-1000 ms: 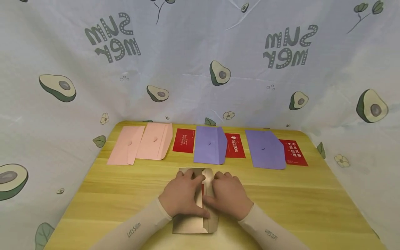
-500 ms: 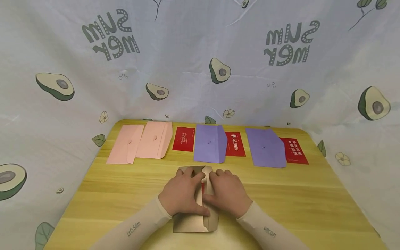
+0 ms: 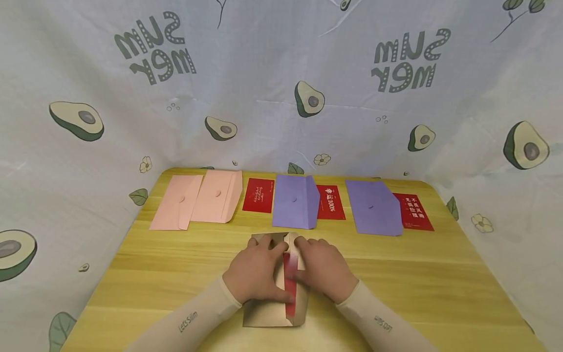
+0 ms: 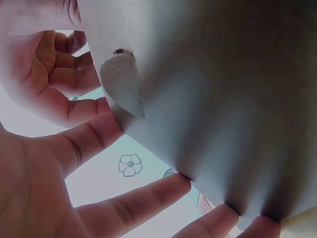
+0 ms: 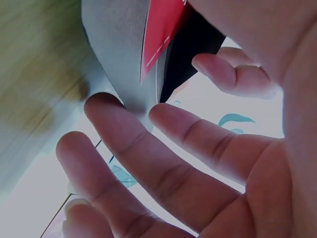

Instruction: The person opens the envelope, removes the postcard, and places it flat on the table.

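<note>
A brown envelope [image 3: 264, 314] lies in front of me with its flap opened to the right. From its mouth a strip of red card [image 3: 290, 309] shows. My left hand [image 3: 254, 274] spreads over the envelope body, fingertips touching it and thumb reaching across the card. My right hand [image 3: 326, 270] is at the flap, its thumb on the red card and slightly blurred. In the right wrist view, fairly straight fingers touch the flap's edge, and the red card [image 5: 161, 32] stands out of the dark opening. The left wrist view shows a round notch in the envelope [image 4: 218, 64].
Along the table's back lie two pink envelopes [image 3: 173, 205], a red card [image 3: 258, 195], a purple envelope [image 3: 292, 210] overlapping another red card [image 3: 332, 203], and a second purple envelope [image 3: 374, 215] with a card [image 3: 415, 215] beside it. A printed curtain [image 3: 264, 63] hangs behind.
Much more of the red card shows at the brown envelope's mouth than before. My right hand has shifted slightly to the right; my left hand has stayed in place.
</note>
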{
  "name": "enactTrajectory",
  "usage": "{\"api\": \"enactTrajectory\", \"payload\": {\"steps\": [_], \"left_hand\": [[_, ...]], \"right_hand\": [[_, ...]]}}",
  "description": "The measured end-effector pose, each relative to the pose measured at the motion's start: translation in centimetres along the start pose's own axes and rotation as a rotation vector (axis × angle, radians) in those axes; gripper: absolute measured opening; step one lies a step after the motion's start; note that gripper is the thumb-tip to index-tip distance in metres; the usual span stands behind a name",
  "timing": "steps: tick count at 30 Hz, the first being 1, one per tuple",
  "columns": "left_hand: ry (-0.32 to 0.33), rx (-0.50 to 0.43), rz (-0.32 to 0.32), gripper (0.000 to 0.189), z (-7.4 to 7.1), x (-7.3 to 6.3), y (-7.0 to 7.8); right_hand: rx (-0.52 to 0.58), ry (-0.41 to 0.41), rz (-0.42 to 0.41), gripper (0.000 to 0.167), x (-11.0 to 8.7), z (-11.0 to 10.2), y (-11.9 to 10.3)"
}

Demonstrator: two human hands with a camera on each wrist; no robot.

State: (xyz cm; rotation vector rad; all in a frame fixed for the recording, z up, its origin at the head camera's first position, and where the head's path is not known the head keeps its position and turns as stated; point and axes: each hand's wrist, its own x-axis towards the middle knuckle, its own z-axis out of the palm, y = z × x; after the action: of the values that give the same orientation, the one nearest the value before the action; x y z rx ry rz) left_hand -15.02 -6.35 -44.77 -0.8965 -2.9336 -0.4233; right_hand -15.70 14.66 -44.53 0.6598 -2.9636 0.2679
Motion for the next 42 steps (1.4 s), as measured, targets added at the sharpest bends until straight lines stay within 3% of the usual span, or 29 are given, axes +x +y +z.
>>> {"api": "enactTrajectory", "payload": {"steps": [6,27,37,42], "left_hand": [[-0.012,0.013,0.004,0.105,0.1,0.1,0.0],[-0.001,0.02,0.01,0.105,0.1,0.1,-0.1],[-0.001,0.026,0.015,0.107,0.2,0.1,-0.1],[0.007,0.023,0.018,0.106,0.3,0.1,-0.1]], "right_hand": [[0.022,0.019,-0.014,0.058,-0.1,-0.3,0.2],[0.122,-0.057,0.024,0.042,0.2,-0.8,0.5],[0.183,-0.109,0.09,0.042,0.1,-1.2,0.5],[0.205,-0.114,0.109,0.051,0.0,-1.3,0.6]]}}
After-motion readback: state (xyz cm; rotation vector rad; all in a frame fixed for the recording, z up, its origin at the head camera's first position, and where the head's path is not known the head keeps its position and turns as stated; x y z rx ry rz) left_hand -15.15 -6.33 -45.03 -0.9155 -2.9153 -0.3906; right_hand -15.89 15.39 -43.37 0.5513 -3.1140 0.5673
